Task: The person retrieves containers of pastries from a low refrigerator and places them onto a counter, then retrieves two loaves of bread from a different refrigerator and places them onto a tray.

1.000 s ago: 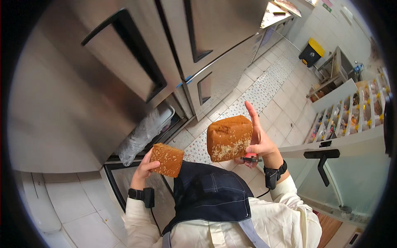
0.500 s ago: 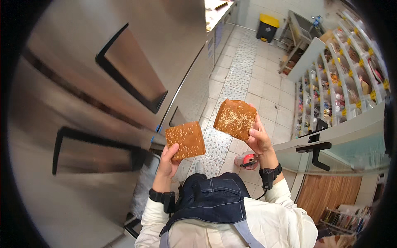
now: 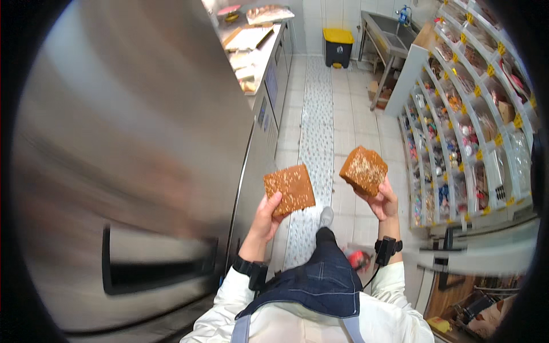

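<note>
My left hand grips a square brown cake slice by its lower left side, thumb on top. Pale sesame seeds dot its flat face. In my right hand is a second brown cake slice, thicker looking and more densely seeded, held from its lower right. Both slices are in the air in front of my body, apart from each other. The fingers under each slice are mostly hidden.
A steel fridge fills the left, beyond it a cluttered worktop. Bins of small goods on a shelf rack line the right. Ahead stand a yellow-lidded bin and a steel sink. A blurred red object is by my right forearm.
The view has shifted forward along the aisle; the fridge handles have slid back and the sink and bin show more fully. One foot has stepped forward. Both hands keep their slices.
</note>
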Demonstrator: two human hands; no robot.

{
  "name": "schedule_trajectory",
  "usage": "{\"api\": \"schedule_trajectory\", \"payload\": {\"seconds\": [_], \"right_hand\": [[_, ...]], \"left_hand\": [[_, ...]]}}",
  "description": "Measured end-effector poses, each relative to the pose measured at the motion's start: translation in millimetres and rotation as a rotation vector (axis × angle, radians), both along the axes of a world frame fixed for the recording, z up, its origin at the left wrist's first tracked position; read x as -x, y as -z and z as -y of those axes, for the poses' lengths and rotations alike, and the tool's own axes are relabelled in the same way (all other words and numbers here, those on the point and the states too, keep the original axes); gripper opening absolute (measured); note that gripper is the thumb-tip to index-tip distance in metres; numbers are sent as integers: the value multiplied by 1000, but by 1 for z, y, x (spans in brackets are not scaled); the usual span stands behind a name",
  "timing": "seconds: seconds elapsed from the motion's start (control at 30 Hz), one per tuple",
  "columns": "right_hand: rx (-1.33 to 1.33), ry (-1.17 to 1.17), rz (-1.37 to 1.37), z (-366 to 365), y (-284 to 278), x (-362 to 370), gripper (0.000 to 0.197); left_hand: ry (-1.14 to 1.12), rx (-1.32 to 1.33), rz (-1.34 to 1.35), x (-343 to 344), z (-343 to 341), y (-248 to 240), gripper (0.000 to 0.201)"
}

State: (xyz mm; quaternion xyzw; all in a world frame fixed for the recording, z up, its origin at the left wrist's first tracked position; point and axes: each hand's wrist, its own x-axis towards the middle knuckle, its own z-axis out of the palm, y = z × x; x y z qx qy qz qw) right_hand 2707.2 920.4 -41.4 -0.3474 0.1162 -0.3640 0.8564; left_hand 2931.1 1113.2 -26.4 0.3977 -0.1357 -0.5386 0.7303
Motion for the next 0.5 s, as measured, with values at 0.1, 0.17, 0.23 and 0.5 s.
{"api": "schedule_trajectory", "payload": {"seconds": [0.1,0.17,0.23,0.5], "right_hand": [[-1,13,21,81,16,-24,76],[-48,22,74,138,16,-47,79],[-106,-56,63,184,10,-62,78],[-43,-199,-76,350,-6,-150,73]], "left_hand": [[-14,-50,155,-29,74,4,54],[-91,-74,128,-47,118,1,53],[-172,-86,87,-65,152,0,52],[-384,-109,75,-150,275,-1,45]]}}
